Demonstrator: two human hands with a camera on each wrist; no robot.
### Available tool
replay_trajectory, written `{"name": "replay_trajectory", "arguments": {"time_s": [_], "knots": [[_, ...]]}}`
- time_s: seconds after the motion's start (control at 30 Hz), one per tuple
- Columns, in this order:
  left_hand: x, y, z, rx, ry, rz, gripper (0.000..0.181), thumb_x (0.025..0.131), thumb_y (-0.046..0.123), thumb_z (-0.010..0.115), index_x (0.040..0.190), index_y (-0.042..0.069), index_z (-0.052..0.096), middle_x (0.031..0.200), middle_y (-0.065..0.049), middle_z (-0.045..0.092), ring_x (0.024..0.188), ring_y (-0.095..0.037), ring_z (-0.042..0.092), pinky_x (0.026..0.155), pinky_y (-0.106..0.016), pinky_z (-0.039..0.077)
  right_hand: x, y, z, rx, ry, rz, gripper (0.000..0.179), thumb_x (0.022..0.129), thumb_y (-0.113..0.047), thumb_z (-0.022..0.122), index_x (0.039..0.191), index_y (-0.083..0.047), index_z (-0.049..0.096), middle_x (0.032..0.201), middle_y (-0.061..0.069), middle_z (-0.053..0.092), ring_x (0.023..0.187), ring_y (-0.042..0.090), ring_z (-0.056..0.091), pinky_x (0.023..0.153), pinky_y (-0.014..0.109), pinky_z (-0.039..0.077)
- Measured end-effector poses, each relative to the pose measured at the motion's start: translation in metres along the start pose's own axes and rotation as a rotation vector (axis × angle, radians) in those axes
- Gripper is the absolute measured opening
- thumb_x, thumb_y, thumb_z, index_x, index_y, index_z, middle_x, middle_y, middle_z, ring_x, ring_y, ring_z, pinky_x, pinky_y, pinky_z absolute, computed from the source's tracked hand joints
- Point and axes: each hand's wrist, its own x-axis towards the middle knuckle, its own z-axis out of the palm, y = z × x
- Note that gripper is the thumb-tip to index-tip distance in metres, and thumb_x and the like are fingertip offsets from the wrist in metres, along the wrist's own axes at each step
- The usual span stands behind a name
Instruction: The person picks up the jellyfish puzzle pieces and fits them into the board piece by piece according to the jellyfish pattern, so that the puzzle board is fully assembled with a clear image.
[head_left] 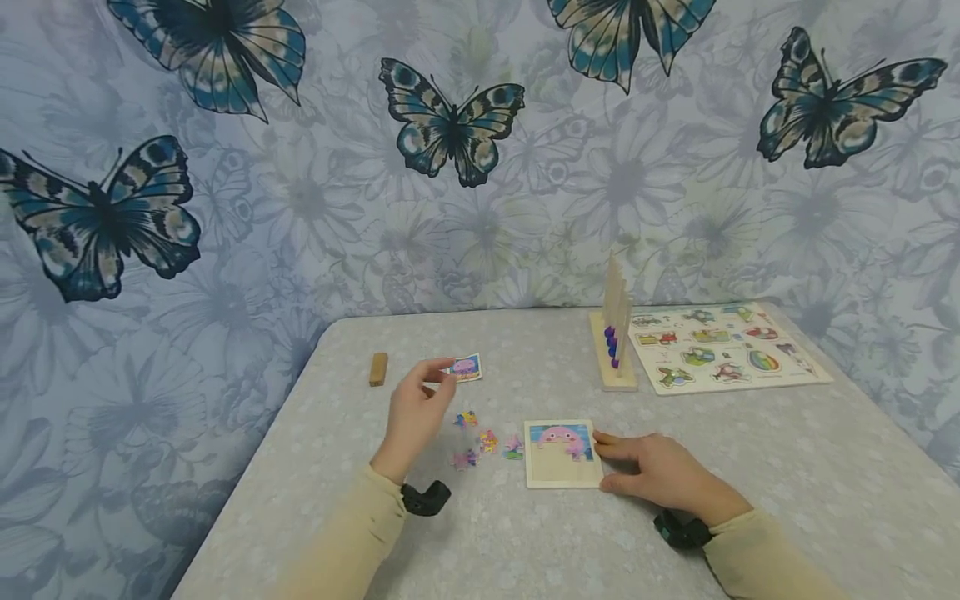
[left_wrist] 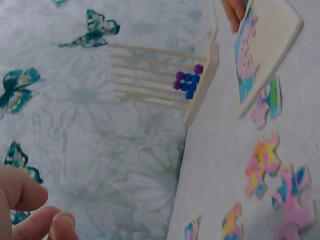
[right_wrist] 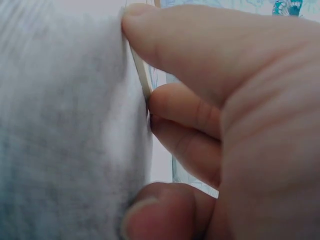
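Note:
A square wooden puzzle tray [head_left: 562,477] lies in the middle of the table, its upper part filled with pieces showing a pink creature [head_left: 561,437] on blue. At its right edge rest the thumb and fingertips of my right hand [head_left: 660,473]; the right wrist view shows them against the thin edge. My left hand [head_left: 418,415] hovers left of the tray, fingers loosely bent, a gap between thumb and fingers in the left wrist view. Its fingertips overlap a small picture card [head_left: 467,367]. Colourful loose puzzle pieces [head_left: 488,441] lie between hand and tray, a pink-green piece [head_left: 513,447] closest to it.
A small wooden block [head_left: 378,369] lies at the back left. Behind the tray stands a wooden peg rack [head_left: 618,333] with purple and blue beads. A large picture board [head_left: 723,346] lies at the back right, before the butterfly-patterned wall [head_left: 465,242].

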Motion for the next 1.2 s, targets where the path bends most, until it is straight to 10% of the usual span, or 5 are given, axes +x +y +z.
{"name": "replay_trajectory", "arguments": {"time_s": [0.37,0.57,0.77,0.93,1.2], "knots": [[-0.022,-0.057,-0.012,0.01,0.006,-0.147,0.024,0.1,0.021,0.066,0.121,0.012,0.073,0.103,-0.006,0.071,0.063,-0.014,0.057,0.059,-0.028,0.048,-0.002,0.003,-0.006,0.019,0.009,0.011,0.065,0.089,-0.058,0.072,0.141,-0.021,0.064,0.151,-0.005,0.055,0.1,0.005,0.063,0.076,0.022,0.045],[-0.023,-0.065,-0.006,0.023,-0.06,-0.122,0.021,0.099,0.022,0.069,0.117,0.012,0.075,0.101,-0.006,0.071,0.065,-0.016,0.061,0.056,-0.028,0.053,-0.002,0.006,-0.004,0.032,0.003,0.027,0.067,0.089,-0.06,0.072,0.143,-0.021,0.062,0.153,-0.006,0.053,0.067,-0.001,0.044,0.068,0.022,0.042],[-0.022,-0.074,-0.003,0.07,-0.118,-0.092,0.019,0.097,0.019,0.072,0.115,0.014,0.075,0.099,-0.002,0.071,0.077,-0.012,0.064,0.062,-0.027,0.053,-0.003,0.004,-0.001,0.045,0.009,0.031,0.068,0.089,-0.058,0.072,0.143,-0.019,0.062,0.154,-0.005,0.052,0.083,-0.004,0.057,0.076,0.022,0.043],[-0.026,-0.076,-0.005,0.148,-0.199,-0.028,0.014,0.095,0.021,0.075,0.109,0.018,0.076,0.092,0.006,0.071,0.079,-0.009,0.064,0.067,-0.027,0.052,-0.002,0.0,0.0,0.06,-0.005,0.045,0.067,0.089,-0.055,0.074,0.143,-0.017,0.062,0.154,-0.003,0.051,0.064,-0.002,0.043,0.072,0.022,0.041],[-0.031,-0.071,-0.01,0.326,-0.429,0.078,0.032,0.08,0.048,0.087,0.105,0.032,0.074,0.096,0.018,0.066,0.084,-0.005,0.058,0.075,-0.03,0.047,0.0,-0.001,-0.001,0.035,-0.006,0.045,0.066,0.089,-0.056,0.073,0.142,-0.018,0.063,0.154,-0.005,0.052,0.083,-0.002,0.057,0.075,0.023,0.043]]}}
